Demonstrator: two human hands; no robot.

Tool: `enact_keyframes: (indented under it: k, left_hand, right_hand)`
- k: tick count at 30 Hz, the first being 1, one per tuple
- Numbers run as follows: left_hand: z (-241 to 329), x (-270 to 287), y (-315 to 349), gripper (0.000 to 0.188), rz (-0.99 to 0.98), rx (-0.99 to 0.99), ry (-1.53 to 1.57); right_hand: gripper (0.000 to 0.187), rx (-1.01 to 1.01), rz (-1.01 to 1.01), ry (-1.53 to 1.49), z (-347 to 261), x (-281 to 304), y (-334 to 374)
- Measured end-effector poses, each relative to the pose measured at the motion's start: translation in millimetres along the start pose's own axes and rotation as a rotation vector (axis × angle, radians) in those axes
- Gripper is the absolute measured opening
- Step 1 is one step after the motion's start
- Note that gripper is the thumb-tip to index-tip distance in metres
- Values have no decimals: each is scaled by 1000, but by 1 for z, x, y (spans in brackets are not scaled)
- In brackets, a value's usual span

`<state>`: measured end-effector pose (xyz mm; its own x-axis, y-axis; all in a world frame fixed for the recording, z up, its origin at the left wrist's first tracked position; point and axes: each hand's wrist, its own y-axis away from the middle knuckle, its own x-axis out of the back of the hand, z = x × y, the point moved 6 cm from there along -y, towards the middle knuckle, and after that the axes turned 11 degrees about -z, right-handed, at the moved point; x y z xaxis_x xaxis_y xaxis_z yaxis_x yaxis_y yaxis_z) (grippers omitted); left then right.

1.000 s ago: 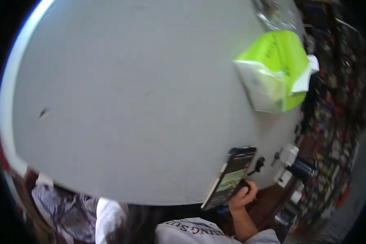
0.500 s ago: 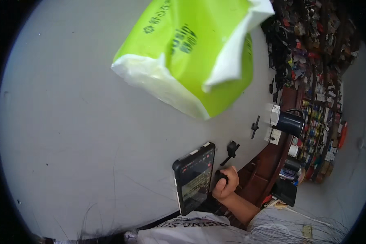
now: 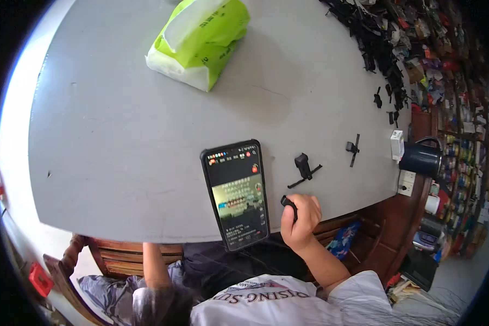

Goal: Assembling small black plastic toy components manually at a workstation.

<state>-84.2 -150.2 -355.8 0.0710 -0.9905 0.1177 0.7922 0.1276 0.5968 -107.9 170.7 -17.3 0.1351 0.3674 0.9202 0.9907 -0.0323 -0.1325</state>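
My right hand (image 3: 304,221) is closed at the table's near edge, thumb and fingers wrapped round a small black plastic part (image 3: 289,206). Only the part's upper end shows. Of my left arm, the bare forearm (image 3: 155,266) reaches to the table edge; its hand is hidden beneath. Left of my right hand, a phone (image 3: 236,195) in a black case has its lit screen towards me and overlaps the table's edge. What supports it I cannot tell. Just beyond my right hand lies a black plastic piece (image 3: 304,165) with thin arms, and a similar piece (image 3: 353,148) sits further right.
A green and white soft tissue pack (image 3: 201,43) stands far on the grey table (image 3: 119,152). Many black pieces (image 3: 369,46) are heaped at the far right. A white box (image 3: 397,144) and a dark kettle (image 3: 420,159) are at the right edge, before crowded shelves.
The view has swung, bringing the near table edge and my left forearm into sight. The tissue pack appears smaller and farther left. My right hand still grips the black part.
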Motion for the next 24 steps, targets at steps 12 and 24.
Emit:
enact_keyframes:
  k: [12,24]
  left_hand:
    - [202,-14,161,8,-361,-592,-556]
    - [264,-138,272,35,-781,-1290,-890]
  right_hand:
    - [17,3,-129,-685,1,25,50]
    - [12,-656,-664,-1825,-2,-19,128]
